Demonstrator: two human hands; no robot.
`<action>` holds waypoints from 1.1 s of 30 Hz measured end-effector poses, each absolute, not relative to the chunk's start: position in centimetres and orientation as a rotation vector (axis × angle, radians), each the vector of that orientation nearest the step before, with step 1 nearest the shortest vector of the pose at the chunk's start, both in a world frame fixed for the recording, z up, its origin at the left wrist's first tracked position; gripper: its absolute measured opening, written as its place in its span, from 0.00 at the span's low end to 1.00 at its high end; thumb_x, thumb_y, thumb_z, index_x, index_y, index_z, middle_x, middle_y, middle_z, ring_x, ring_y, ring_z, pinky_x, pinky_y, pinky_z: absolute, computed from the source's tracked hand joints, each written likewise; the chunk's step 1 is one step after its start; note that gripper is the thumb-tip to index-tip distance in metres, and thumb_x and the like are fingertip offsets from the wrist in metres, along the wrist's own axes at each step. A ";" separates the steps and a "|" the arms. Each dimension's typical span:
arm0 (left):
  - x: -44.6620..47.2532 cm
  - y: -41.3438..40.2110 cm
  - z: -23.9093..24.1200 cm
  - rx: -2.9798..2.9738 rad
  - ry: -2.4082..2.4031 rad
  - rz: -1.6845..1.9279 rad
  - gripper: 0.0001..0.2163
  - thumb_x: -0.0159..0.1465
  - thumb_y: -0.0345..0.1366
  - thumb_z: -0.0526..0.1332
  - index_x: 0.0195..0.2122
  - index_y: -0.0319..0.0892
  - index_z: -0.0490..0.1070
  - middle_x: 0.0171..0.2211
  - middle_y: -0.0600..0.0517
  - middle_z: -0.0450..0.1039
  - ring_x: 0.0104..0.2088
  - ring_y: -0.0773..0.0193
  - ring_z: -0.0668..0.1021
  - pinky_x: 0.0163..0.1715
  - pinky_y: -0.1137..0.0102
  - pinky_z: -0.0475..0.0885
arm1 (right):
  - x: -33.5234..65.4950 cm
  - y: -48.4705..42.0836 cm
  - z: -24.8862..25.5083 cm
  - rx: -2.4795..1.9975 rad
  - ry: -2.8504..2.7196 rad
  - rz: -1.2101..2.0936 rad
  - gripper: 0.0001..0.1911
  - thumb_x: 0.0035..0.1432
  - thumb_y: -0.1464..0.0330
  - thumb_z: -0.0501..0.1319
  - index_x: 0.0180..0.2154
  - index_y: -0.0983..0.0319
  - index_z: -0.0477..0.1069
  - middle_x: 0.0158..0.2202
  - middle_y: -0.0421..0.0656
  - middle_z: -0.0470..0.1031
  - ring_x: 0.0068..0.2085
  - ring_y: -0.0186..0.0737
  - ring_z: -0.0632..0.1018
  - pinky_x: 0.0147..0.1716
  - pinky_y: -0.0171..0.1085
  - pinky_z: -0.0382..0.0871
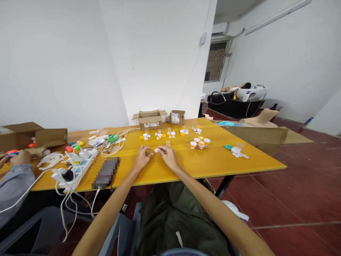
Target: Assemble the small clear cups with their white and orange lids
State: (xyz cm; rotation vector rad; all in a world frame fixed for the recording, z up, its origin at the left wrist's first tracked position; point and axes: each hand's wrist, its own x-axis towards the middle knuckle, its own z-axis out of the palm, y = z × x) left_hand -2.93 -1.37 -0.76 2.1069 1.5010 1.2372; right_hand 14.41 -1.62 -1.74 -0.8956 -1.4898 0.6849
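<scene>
Head view: R hand (168, 156) has thumb + fingertips pinched on a small white pc (156, 150), which sits btwn the two hands, over the table (176, 170). L hand (142, 156) has thumb & forefinger apart w/ a gap, tips just beside the pc; can't tell if they touch it. Just past the R fingertips: a clear cup (167, 143). Farther beyond the fingers, small piles of white + yellow parts, then a big box (150, 121) & a small box (177, 117). R of the fingers: a cluster of lidded jars (201, 143); well apart, farther R, a teal ring (228, 147) nr white parts (237, 152). L of the fingers: a dark phone (107, 172), then a power strip (89, 160) w/ cables. Far L: another person's hand (21, 157).
</scene>
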 end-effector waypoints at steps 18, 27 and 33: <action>-3.0 -1.4 -0.6 1.916 1.276 1.278 0.02 0.56 0.33 0.66 0.31 0.43 0.75 0.28 0.54 0.77 0.29 0.63 0.78 0.34 0.68 0.74 | 14.4 -1.7 -1.7 -0.884 -1.422 0.788 0.08 0.55 0.65 0.61 0.32 0.58 0.80 0.31 0.43 0.83 0.31 0.43 0.82 0.35 0.40 0.79; -2.5 -2.1 0.1 1.828 1.097 1.338 0.05 0.57 0.35 0.66 0.35 0.43 0.75 0.32 0.52 0.79 0.36 0.61 0.81 0.41 0.66 0.77 | 14.1 -1.5 -2.1 -0.885 -1.425 0.865 0.08 0.54 0.68 0.61 0.31 0.58 0.81 0.33 0.43 0.84 0.35 0.45 0.84 0.40 0.44 0.80; -2.5 -2.1 0.1 1.879 1.079 1.324 0.03 0.58 0.34 0.66 0.33 0.43 0.75 0.36 0.50 0.79 0.37 0.62 0.81 0.42 0.66 0.77 | 13.8 -1.4 -2.3 -0.830 -1.426 0.929 0.08 0.53 0.66 0.63 0.32 0.59 0.81 0.32 0.43 0.84 0.34 0.44 0.84 0.39 0.44 0.81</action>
